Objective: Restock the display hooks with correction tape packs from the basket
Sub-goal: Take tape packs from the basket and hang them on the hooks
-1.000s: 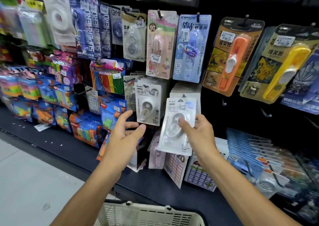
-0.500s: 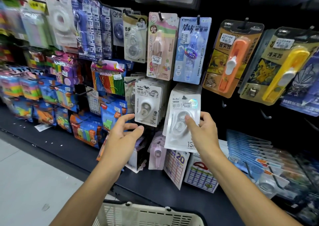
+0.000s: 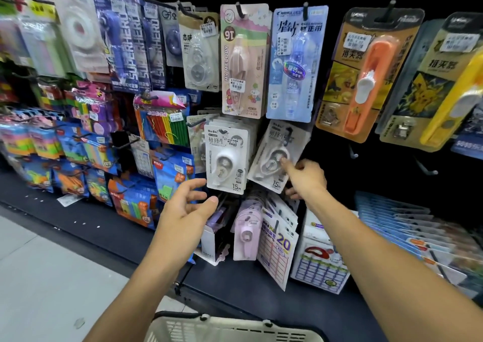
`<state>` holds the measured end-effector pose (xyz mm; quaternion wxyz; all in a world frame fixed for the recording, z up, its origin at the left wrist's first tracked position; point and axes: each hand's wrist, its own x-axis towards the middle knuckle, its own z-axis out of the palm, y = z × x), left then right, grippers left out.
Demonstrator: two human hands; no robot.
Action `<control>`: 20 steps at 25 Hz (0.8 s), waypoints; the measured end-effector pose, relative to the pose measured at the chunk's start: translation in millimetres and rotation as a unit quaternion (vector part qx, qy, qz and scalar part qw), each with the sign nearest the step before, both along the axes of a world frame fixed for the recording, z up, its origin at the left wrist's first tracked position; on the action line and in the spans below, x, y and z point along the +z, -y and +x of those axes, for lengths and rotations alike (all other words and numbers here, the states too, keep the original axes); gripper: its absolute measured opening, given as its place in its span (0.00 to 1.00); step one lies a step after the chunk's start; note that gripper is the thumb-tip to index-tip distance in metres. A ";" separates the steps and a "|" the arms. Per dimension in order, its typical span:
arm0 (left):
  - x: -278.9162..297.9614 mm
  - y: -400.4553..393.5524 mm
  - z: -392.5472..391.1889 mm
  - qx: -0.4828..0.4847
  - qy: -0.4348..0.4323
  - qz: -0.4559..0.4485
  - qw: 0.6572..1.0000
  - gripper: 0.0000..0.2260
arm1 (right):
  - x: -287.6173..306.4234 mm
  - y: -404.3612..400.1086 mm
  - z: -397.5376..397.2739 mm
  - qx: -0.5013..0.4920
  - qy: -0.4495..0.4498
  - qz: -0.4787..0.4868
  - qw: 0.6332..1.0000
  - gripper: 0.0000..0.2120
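Note:
A white correction tape pack (image 3: 274, 156) hangs tilted on a black display hook (image 3: 288, 139), in front of more of the same packs. My right hand (image 3: 305, 178) is at its lower right; the index fingertip touches the pack's clear blister and the thumb shows below the pack's corner. A fuller stack of the same packs (image 3: 226, 158) hangs on the hook to the left. My left hand (image 3: 187, 207) hovers open just below that stack and holds nothing. The cream basket (image 3: 235, 328) sits at the bottom edge; its inside is hidden.
Other stationery packs crowd the black pegboard: pink and blue correction tapes (image 3: 244, 62) above, orange and yellow clip pushers (image 3: 366, 80) at the right. Two bare hooks (image 3: 352, 153) stick out right of my hand. A dark shelf ledge (image 3: 235, 284) runs below, with sticker packs (image 3: 277, 247) leaning on it.
My right hand lifted the pack from chest height up onto the hook, where it now hangs tilted. The grip loosened to a fingertip touch. My left hand stayed open below the left stack.

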<state>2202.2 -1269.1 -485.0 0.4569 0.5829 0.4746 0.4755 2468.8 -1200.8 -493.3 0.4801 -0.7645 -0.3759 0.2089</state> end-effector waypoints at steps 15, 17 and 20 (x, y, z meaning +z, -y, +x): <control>-245.1 121.5 -99.4 -0.361 -0.635 -0.108 0.674 0.21 | -315.4 254.7 -158.0 0.258 0.037 -0.290 0.921 0.07; -278.6 145.8 -111.0 -0.359 -0.637 -0.154 0.664 0.23 | -340.7 274.7 -147.5 0.231 0.076 -0.365 0.899 0.08; -307.8 145.2 -115.8 -0.246 -0.546 -0.270 0.754 0.26 | -348.4 271.2 -141.7 0.076 0.106 -0.258 0.957 0.08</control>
